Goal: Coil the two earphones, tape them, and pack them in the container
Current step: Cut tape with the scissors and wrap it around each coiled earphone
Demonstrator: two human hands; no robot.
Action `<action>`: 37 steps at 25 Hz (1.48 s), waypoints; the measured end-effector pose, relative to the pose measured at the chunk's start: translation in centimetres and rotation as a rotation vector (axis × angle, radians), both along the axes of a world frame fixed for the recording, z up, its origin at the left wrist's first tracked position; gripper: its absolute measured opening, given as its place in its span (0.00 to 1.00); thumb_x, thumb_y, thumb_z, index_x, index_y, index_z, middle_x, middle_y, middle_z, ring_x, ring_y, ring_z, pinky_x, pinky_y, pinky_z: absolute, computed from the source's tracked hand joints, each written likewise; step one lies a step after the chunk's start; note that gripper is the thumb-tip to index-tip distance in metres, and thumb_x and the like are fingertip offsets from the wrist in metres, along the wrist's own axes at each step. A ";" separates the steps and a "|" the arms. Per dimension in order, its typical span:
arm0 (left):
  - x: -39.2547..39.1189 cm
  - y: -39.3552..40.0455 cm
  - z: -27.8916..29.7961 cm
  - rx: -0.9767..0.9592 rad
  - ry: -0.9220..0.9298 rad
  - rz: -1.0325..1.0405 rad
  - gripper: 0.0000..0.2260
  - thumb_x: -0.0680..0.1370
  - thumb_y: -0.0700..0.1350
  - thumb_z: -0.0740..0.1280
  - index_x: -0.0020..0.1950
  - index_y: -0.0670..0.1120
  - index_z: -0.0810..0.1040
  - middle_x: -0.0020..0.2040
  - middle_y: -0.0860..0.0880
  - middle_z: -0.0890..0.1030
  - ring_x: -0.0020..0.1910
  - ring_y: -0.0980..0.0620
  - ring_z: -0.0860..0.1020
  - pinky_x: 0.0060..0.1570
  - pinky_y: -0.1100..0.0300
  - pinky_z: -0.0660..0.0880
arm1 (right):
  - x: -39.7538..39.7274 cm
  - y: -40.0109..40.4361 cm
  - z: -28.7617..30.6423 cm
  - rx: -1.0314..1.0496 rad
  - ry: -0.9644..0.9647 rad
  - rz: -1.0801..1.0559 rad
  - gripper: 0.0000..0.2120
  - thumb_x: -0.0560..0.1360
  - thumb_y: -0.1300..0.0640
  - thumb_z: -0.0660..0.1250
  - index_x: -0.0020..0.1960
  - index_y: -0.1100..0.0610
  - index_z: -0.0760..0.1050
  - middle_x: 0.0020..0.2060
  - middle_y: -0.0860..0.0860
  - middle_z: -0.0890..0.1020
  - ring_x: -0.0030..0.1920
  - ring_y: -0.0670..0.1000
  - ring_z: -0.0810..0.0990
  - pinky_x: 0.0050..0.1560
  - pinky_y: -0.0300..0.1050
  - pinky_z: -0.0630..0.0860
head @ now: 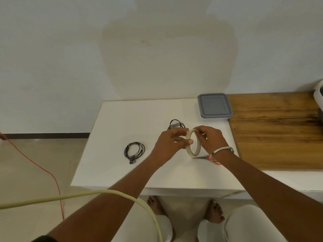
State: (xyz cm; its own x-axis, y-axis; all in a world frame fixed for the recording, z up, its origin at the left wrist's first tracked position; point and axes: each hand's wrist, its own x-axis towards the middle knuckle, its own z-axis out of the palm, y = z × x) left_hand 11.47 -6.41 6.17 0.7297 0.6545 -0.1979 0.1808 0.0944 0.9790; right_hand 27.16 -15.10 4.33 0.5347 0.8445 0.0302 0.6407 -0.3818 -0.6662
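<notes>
You are holding the translucent cream ring of adhesive tape point(192, 143) upright above the white tabletop point(122, 172), between both hands. Your left hand point(170, 145) grips the ring's near left edge, thumb tip pressed flat on the rim and fingers curled over the top. Your right hand point(210, 139) closes on the ring from the other side, fingers bent round its far edge; a silver metal bangle point(220, 151) sits on that wrist. Whether a strip of tape has been pulled free cannot be told. One coiled black earphone with a band of clear tape around it point(134, 151) lies on the table well to the left of your left hand, its plug end trailing toward you. The second coiled black earphone bundle point(176, 124) lies just beyond your left hand's fingers, partly hidden by them, and it too shows a pale band across its loops. The square clear plastic container with a grey lid point(214, 106) stands at the table's far right corner, lid on, apart from both hands and beyond the right one. Red-handled scissors point(204, 157) lie flat on the table under your right wrist, blades pointing left, handles mostly hidden. To the right, a brown wooden board point(276, 130) adjoins the white surface.
</notes>
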 end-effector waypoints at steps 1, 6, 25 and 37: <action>-0.1 -0.1 -0.1 0.052 -0.003 -0.005 0.14 0.71 0.41 0.76 0.56 0.50 0.83 0.50 0.49 0.85 0.45 0.50 0.84 0.53 0.53 0.81 | 0.1 -0.1 -0.2 -0.012 0.003 -0.022 0.10 0.77 0.57 0.64 0.57 0.57 0.78 0.50 0.54 0.83 0.46 0.51 0.79 0.51 0.39 0.73; 0.0 -0.1 -0.5 0.109 -0.023 0.018 0.08 0.75 0.36 0.70 0.52 0.45 0.84 0.48 0.44 0.85 0.45 0.47 0.85 0.56 0.48 0.80 | 0.4 -0.3 -0.5 -0.082 0.015 -0.025 0.11 0.78 0.56 0.63 0.58 0.57 0.78 0.49 0.54 0.83 0.42 0.48 0.76 0.51 0.42 0.76; 0.6 -0.8 -0.4 0.271 -0.006 0.192 0.05 0.80 0.43 0.64 0.51 0.44 0.79 0.49 0.53 0.85 0.50 0.55 0.83 0.58 0.53 0.78 | -0.4 -0.9 -0.8 -0.350 0.133 -0.007 0.12 0.78 0.53 0.62 0.54 0.57 0.80 0.39 0.52 0.81 0.30 0.46 0.76 0.29 0.31 0.68; 0.4 -0.6 0.0 0.232 -0.042 0.194 0.06 0.81 0.39 0.61 0.57 0.48 0.72 0.46 0.46 0.84 0.44 0.53 0.84 0.47 0.58 0.81 | -1.0 -1.3 -1.3 -0.519 0.524 -0.022 0.09 0.77 0.58 0.64 0.53 0.59 0.80 0.39 0.60 0.84 0.21 0.48 0.75 0.29 0.40 0.77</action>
State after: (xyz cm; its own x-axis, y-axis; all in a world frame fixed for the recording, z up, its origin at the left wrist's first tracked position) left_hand 11.82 -7.05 6.13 0.5914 0.8064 0.0007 0.1403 -0.1038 0.9846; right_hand 26.16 -16.37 3.05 0.3864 0.6694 -0.6345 0.2769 -0.7404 -0.6125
